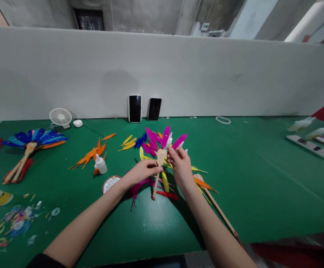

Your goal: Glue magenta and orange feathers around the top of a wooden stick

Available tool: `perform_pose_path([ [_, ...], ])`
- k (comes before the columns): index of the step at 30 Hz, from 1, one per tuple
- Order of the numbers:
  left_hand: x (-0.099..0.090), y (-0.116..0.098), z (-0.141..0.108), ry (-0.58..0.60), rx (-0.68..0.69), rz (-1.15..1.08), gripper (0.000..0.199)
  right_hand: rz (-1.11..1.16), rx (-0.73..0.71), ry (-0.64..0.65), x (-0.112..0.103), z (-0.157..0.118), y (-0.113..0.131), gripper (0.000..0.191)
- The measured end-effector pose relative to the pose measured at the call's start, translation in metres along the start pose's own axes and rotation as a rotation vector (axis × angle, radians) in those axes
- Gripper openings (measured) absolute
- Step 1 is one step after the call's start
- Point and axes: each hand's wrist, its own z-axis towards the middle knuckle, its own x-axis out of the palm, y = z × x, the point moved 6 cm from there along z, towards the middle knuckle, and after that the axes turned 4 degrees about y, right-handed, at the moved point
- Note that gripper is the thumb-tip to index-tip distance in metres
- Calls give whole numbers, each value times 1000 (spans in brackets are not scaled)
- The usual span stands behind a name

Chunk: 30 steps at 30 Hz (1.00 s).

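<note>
My left hand (pixel 144 172) is closed around a wooden fan handle (pixel 162 155), whose rounded head carries small pale dots. Magenta feathers (pixel 166 137) fan out behind and above that head. My right hand (pixel 180 165) pinches at the base of a magenta feather (pixel 180 141) on the head's right side; its quill end is hidden by the fingers. Beneath both hands lie yellow feathers (pixel 165 181), a red feather (pixel 167 195) and more magenta ones. A second wooden handle (pixel 220 208) with an orange feather (pixel 205 184) rests by my right forearm.
On the left are a blue feather fan (pixel 36 138), orange feathers (pixel 90 155), a glue bottle (pixel 100 164), a round dish (pixel 111 183) and colourful scraps (pixel 18 221). Two phones (pixel 135 108) lean on the white partition (pixel 192 74). A small white fan (pixel 60 117) stands at the back left.
</note>
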Motion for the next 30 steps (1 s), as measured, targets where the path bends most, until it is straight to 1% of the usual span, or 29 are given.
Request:
perform_pose_path([
  [6, 0, 0, 0, 1, -4, -2, 21, 4, 23, 2, 0, 0, -2, 32],
  [8, -2, -1, 0, -29, 15, -10, 24, 18, 48, -1, 0, 0, -5, 32],
  [10, -7, -2, 0, -103, 43, -18, 27, 18, 76, 15, 2, 1, -8, 34],
  [12, -15, -3, 0, -206, 71, -45, 27, -18, 104, 70, 6, 0, -11, 36],
  [14, -24, -2, -1, -303, 94, -91, 26, -76, 133, 171, 13, -2, -13, 36],
  [16, -30, -3, -2, -370, 118, -134, 24, -132, 160, 296, 23, -5, -16, 34],
  [18, -33, -4, -3, -394, 133, -142, 23, -167, 179, 408, 32, -10, -19, 29],
  [19, -33, -4, -3, -392, 136, -142, 23, -174, 183, 444, 35, -12, -20, 27],
  [21, -35, -5, -3, -395, 142, -148, 24, -174, 182, 474, 39, -15, -21, 25],
  [22, -37, -5, -4, -417, 149, -161, 24, -173, 178, 474, 39, -16, -21, 24],
  [23, -41, -5, -5, -459, 159, -187, 23, -173, 173, 468, 39, -16, -21, 24],
  [27, -63, -6, -13, -716, 214, -349, 13, -167, 162, 460, 39, -17, -19, 24],
  [28, -68, -6, -15, -753, 223, -382, 13, -162, 163, 465, 39, -17, -19, 24],
  [30, -74, -9, -17, -770, 239, -417, 11, -151, 170, 482, 40, -18, -20, 24],
])
